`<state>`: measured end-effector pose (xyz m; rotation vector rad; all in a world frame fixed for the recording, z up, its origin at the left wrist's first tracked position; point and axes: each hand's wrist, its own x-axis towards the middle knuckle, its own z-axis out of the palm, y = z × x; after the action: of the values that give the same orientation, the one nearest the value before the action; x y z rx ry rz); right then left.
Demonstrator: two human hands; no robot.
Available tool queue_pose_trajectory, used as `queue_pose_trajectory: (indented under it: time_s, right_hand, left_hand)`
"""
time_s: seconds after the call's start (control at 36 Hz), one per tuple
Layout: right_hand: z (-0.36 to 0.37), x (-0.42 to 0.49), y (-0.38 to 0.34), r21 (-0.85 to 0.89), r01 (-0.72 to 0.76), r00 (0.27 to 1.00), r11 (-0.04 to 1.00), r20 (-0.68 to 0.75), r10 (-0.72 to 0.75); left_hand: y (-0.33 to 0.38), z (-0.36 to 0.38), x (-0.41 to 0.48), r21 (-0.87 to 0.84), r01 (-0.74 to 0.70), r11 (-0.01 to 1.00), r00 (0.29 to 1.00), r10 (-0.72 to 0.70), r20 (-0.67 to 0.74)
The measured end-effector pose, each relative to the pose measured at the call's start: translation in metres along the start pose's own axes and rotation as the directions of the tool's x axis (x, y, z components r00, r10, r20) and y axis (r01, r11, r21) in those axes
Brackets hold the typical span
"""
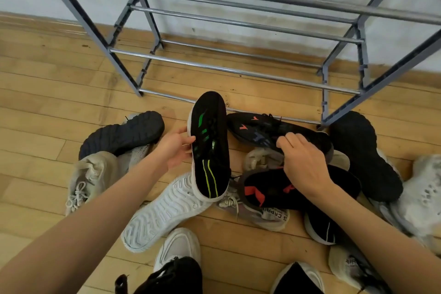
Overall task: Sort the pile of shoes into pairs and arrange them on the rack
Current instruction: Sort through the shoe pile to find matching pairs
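Observation:
My left hand (175, 149) grips a black shoe with green sole marks (211, 148) by its side, sole facing up, lifted over the pile. My right hand (303, 162) reaches down onto the pile, fingers curled at the heel of a black shoe with red marks (274, 130) that lies by the rack's foot. Whether it grips that shoe is unclear. Under the wrist lies another black shoe with a red-marked sole (265, 192). The grey metal shoe rack (238, 71) stands against the wall behind the pile, its rails bare.
On the wooden floor lie a dark grey sole-up shoe (124, 133), a beige sneaker (88, 176), a white sole-up shoe (162, 212), a big black sole-up shoe (362, 153) and white shoes (424, 196) at right. My own feet in shoes (179, 253) are at the bottom.

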<state>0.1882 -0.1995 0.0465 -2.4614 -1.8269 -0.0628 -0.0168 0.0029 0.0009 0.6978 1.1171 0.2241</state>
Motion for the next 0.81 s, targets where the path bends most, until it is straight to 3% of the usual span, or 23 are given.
queue_pose_trajectory:
  time_s: [0.14,0.19,0.31,0.47,0.53,0.61,0.67,0.72,0.81]
  right_hand:
    - [-0.001,0.001,0.005,0.038,0.002,0.994,0.999,-0.111,0.002]
    - [0.009,0.007,0.009,0.03,-0.022,0.999,0.999,-0.026,0.023]
    - [0.024,0.025,0.01,0.069,-0.078,0.948,0.995,0.313,0.053]
    - [0.019,0.043,-0.006,0.042,-0.117,0.945,0.992,0.312,0.098]
    - [0.017,0.042,-0.012,0.112,-0.13,0.954,0.985,0.285,0.094]
    - [0.01,0.043,-0.029,0.416,-0.224,0.96,0.881,0.252,0.125]
    - [0.003,0.05,-0.042,0.578,-0.38,0.898,0.722,0.418,0.138]
    - [-0.002,0.058,-0.053,0.633,-0.494,0.822,0.596,0.564,0.083]
    - [0.001,0.068,-0.058,0.631,-0.498,0.799,0.595,0.6,0.032]
  left_hand:
    - [-0.001,-0.004,0.0,-0.105,-0.012,0.994,1.0,0.011,-0.012]
    - [0.0,-0.002,0.003,-0.141,-0.025,0.99,0.999,0.02,-0.031]
    - [-0.001,0.011,0.005,-0.1,-0.031,0.994,0.999,0.027,-0.041]
    - [-0.01,0.017,0.005,-0.051,-0.03,0.998,0.999,0.029,-0.017]
    - [-0.009,0.017,0.006,-0.07,-0.036,0.997,0.999,0.035,-0.02]
    - [-0.006,0.018,0.006,-0.135,-0.046,0.99,0.999,0.045,-0.01]
    - [-0.004,0.019,0.005,-0.172,-0.049,0.984,0.999,0.051,0.004]
    - [-0.002,0.019,0.006,-0.189,-0.055,0.98,0.998,0.059,0.015]
    - [0.002,0.015,0.006,-0.174,-0.09,0.981,0.994,0.098,0.037]
